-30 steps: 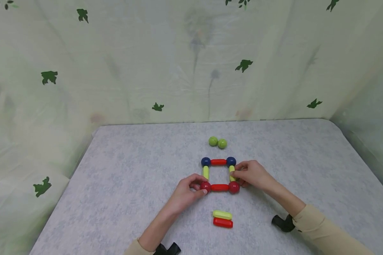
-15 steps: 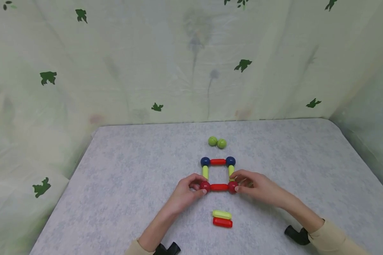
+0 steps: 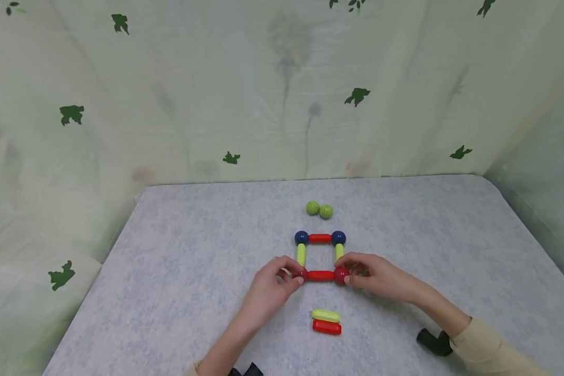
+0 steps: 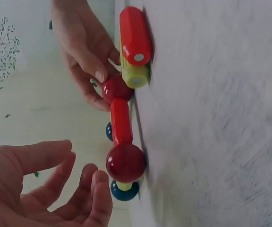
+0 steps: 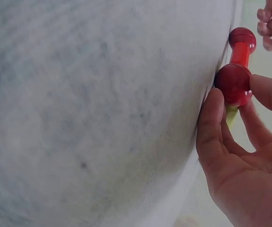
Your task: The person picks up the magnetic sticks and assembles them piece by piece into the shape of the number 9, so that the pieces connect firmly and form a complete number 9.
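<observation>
A square frame of magnetic rods and balls lies on the table. Its near corners are two red balls, the left one (image 4: 126, 163) and the right one (image 3: 341, 276), joined by a red rod (image 3: 320, 275). Two blue balls (image 3: 301, 238) with another red rod (image 3: 320, 238) form the far side, and yellow-green rods (image 3: 301, 254) make the left and right sides. My right hand (image 3: 380, 277) pinches the right red ball between thumb and fingers. In the left wrist view, my left hand (image 4: 55, 189) hovers just off the left red ball, fingers loosely bent with nothing between them.
Nearer me, a loose yellow-green rod (image 3: 326, 315) lies against a loose red rod (image 3: 327, 327). Two green balls (image 3: 319, 209) sit beyond the frame. A patterned curtain (image 3: 192, 104) hangs behind the table (image 3: 169, 235).
My right hand has slid from the right yellow-green rod down to the right red ball and pinches it. My left hand has come off the left red ball slightly.
</observation>
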Demonstrator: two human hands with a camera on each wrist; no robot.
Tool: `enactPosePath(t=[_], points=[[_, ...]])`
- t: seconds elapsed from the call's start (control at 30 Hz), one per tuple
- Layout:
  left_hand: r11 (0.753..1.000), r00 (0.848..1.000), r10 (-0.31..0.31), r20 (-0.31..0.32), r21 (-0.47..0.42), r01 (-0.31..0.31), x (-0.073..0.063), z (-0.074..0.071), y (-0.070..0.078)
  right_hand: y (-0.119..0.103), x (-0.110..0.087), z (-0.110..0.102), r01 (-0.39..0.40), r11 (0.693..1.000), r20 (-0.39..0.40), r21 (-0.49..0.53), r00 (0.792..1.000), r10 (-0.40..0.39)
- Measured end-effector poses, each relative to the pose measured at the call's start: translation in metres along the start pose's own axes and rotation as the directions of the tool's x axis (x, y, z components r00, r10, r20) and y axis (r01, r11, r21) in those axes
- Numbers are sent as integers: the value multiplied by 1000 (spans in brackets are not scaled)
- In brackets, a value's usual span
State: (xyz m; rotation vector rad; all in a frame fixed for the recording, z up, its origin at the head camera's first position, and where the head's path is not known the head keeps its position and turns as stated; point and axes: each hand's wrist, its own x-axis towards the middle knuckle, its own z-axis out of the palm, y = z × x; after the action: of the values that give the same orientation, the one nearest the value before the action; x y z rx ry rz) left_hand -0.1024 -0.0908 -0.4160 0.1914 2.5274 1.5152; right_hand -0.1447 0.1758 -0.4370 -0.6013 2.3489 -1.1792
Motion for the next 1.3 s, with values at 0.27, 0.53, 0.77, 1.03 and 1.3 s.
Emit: enactPosePath(t=[0.27,0.53,0.77,1.03,1.3], points=[[996,959,24,281,78,-48,-3,19,1,0,0,-4,-2,999,19,44,1000,1],[961,894,54,445,222,-168,-1,29,-1,2,-1,-6,31,995,31,94,999,-34],[929,882,101,461,274,-249,0,30,1,2,-1,-7,32,994,37,108,999,-36],[997,933,-16,359,-60,40,4,39,2,1,3,-6,6,995,30,104,1000,-10],[848,913,-214,347,-399,350,11,53,2,2,9,-4,10,995,7,98,1000,-10]])
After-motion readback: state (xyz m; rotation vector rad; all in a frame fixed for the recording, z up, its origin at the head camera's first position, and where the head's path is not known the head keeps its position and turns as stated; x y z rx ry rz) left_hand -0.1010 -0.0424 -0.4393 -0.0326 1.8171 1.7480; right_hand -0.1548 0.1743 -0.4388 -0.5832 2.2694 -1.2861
